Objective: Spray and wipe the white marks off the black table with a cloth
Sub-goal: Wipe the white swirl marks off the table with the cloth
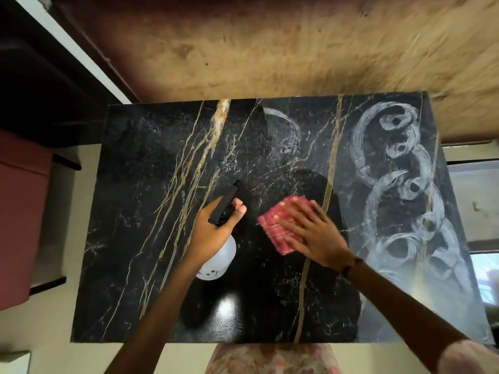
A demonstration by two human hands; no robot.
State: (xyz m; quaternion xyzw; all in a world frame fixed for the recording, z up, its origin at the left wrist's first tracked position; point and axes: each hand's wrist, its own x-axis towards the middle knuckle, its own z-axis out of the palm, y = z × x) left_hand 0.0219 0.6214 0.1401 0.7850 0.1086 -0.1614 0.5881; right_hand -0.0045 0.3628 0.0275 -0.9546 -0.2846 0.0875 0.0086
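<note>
so at the left of the frame there's a dark red seat (pixel 19 211) tucked beside the black table (pixel 129 238), whose left half looks clean already, just the gold veins showing. Lower centre, the left hand (pixel 213 225) is wrapped round the neck of the white spray bottle (pixel 216 257), nozzle pointing toward the top of the frame. Just right of it the right hand (pixel 313 233) lies flat, fingers straight, pressing the pink cloth (pixel 278 225) onto the tabletop. Further right is the real job: the white marks (pixel 399 190), a chain of swirls down the right side, plus a fainter arc at upper centre. I'd mist those swirls first, then wipe in overlapping straight passes with firm even pressure, refolding the cloth so it doesn't just smear the white around
</note>
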